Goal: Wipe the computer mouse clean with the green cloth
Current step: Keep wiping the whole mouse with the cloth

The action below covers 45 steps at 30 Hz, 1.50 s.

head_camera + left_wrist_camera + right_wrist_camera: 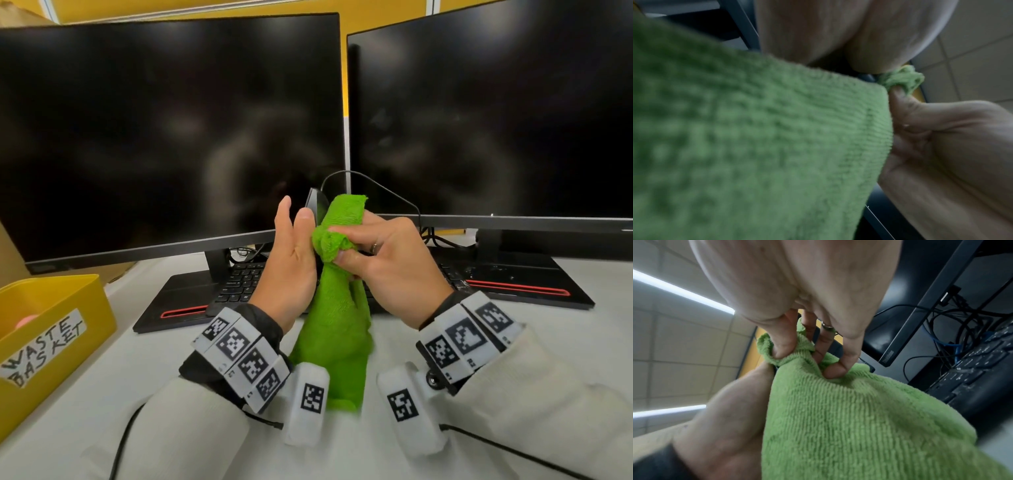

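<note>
I hold a black computer mouse (313, 205) upright in the air before the monitors, pinched in my left hand (291, 260) between the thumb and the fingers behind it. Only its upper edge shows; its cable (376, 185) arcs away to the right. My right hand (387, 260) grips a bunched part of the green cloth (335, 318) and presses it against the mouse's right side. The rest of the cloth hangs down between my wrists. In the right wrist view the fingers (834, 368) dig into the cloth (849, 418). The cloth (756, 138) fills most of the left wrist view.
Two dark monitors (171, 137) (496, 113) stand close behind my hands, with a black keyboard (239, 284) under them on the white desk (154, 370). A yellow box (85, 298) labelled waste basket sits at the left. Cables run along the desk's near edge.
</note>
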Tool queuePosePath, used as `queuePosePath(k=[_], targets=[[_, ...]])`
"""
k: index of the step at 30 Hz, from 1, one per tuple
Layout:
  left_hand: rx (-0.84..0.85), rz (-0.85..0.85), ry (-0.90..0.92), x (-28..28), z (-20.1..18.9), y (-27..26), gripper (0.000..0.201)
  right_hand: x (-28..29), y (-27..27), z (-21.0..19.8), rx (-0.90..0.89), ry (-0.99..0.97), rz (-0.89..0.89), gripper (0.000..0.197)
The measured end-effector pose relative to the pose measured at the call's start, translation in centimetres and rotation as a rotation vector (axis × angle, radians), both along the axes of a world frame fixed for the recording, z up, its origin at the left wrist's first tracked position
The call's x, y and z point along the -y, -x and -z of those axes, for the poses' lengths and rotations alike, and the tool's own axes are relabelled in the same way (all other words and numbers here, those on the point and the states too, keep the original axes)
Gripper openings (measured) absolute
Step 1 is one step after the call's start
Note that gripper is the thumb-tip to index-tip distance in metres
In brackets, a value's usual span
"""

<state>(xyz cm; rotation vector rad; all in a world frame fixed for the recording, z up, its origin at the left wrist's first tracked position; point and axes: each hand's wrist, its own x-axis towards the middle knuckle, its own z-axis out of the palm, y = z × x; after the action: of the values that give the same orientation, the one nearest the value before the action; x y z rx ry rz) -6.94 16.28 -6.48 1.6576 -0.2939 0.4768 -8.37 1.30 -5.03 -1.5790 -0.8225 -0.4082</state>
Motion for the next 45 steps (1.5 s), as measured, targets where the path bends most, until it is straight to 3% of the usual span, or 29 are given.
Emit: queuePosePath(k=[2, 4, 5, 8, 10, 14, 19, 21, 25, 27, 30, 33, 38, 42, 45], targets=[[-0.049, 0.005, 0.058, -0.7, -0.1, -0.2, 0.051, -0.1, 0.3, -0.3, -0.136, -0.038, -0.061, 0.025], [-0.086, 0.002, 0.124, -1.1, -0.2, -0.6, 0.078, 0.5, 0.1, -0.5, -0.295, -0.138, -0.087, 0.021], [-0.111, 0.003, 0.19, -1.2, -0.3, -0.6, 0.081, 1.0, -0.3, -0.6, -0.374, -0.219, -0.088, 0.023], [-0.17, 0.047, 0.268, -1.2, -0.5, -0.5, 0.056, 2.3, -1.1, -0.8, -0.569, -0.48, -0.083, 0.032], [-0.167, 0.054, 0.192, -0.9, -0.4, -0.9, 0.058, 2.5, -1.1, -0.9, -0.608, -0.541, -0.137, 0.033], [-0.153, 0.149, 0.07, -0.4, 1.0, -2.2, 0.091, 1.0, -0.1, -1.0, -0.522, -0.483, -0.245, 0.035], [-0.12, 0.226, 0.091, -0.4, 0.6, -1.6, 0.096, 0.7, -0.4, -0.4, -0.511, -0.439, -0.255, 0.046], [-0.153, 0.262, 0.09, -0.4, 0.4, -1.4, 0.09, 0.8, -0.5, -0.4, -0.469, -0.438, -0.189, 0.052], [-0.18, 0.309, 0.155, -0.1, 0.2, -0.7, 0.058, 1.3, -0.9, -0.1, -0.417, -0.462, -0.002, 0.063], [-0.208, 0.321, 0.198, -0.1, 0.3, -0.2, 0.048, 1.4, -1.1, -0.1, -0.413, -0.484, 0.115, 0.057], [-0.229, 0.379, 0.225, -0.2, 0.1, 0.3, 0.049, 1.9, -1.8, -0.2, -0.457, -0.544, 0.21, 0.04], [-0.215, 0.39, 0.256, -0.5, -0.3, 0.5, 0.065, 2.8, -2.4, -0.5, -0.526, -0.658, 0.17, 0.035], [-0.192, 0.362, 0.252, -0.4, -0.5, 0.6, 0.064, 2.7, -1.4, -1.0, -0.558, -0.734, -0.063, 0.058], [-0.155, 0.34, 0.242, -0.2, -0.4, 0.4, 0.081, 2.3, -1.3, -0.8, -0.482, -0.625, -0.129, 0.032], [-0.184, 0.328, 0.2, -0.3, -0.1, 0.0, 0.076, 1.4, -1.0, -0.4, -0.422, -0.55, -0.114, 0.024]])
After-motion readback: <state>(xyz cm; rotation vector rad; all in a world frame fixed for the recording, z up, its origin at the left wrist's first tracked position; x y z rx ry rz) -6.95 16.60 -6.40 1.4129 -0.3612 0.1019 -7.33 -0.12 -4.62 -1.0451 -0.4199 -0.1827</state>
